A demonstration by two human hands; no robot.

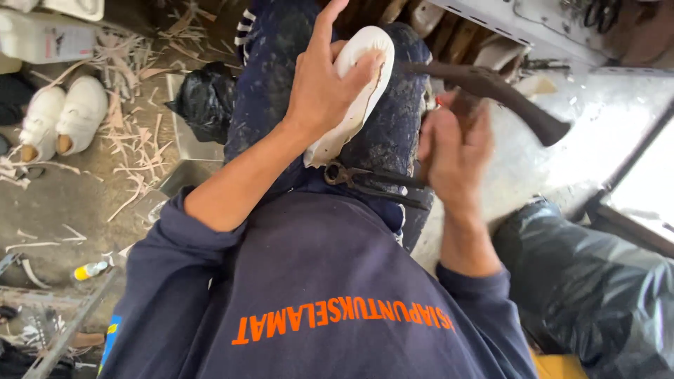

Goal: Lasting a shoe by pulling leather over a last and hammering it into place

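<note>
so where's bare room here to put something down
Bare grey floor lies between the strewn offcuts and the left sleeve, below the white shoes. The lap is crowded: left hand on the white shoe upper, pliers, right hand with hammer.

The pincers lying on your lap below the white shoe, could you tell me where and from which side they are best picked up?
Judging by their pose, grip the pincers by the two dark handles, which run rightward toward the right hand. Come from above on that side: the jaw end sits tucked against the white shoe that the left hand holds, while the handles lie exposed on the knee.
</note>
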